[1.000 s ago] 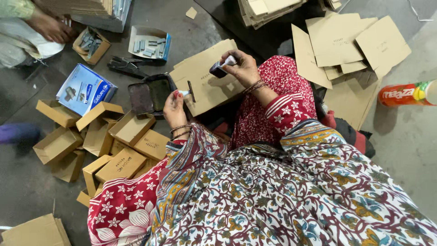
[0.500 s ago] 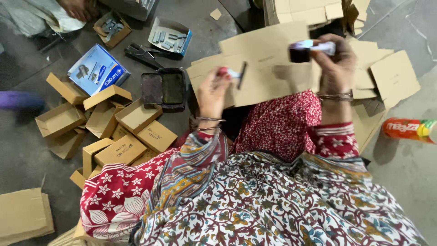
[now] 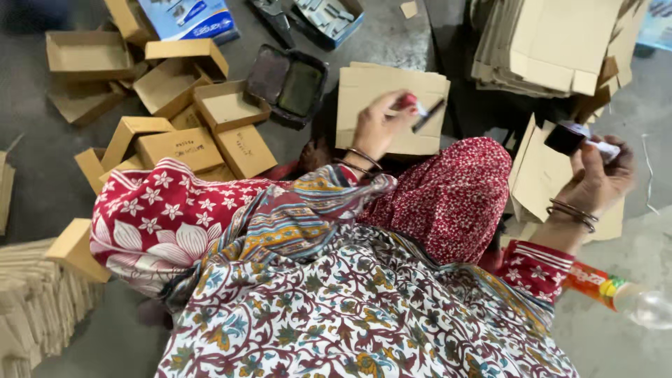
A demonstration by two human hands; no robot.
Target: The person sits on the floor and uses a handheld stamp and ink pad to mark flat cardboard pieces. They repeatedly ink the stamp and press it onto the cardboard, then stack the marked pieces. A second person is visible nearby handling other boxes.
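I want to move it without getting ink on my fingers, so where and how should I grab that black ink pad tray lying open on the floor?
Grip the black ink pad tray by its raised outer rim at the two short ends, coming straight down from above. It lies open and flat on the floor with both inked faces up, so probably only the rim is clean. Folded cardboard boxes crowd its left side.

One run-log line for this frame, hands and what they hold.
left hand: grips small red-tipped tool over flat cardboard sheet | right hand: holds dark stamp block, raised | ink pad tray: open, left of sheet
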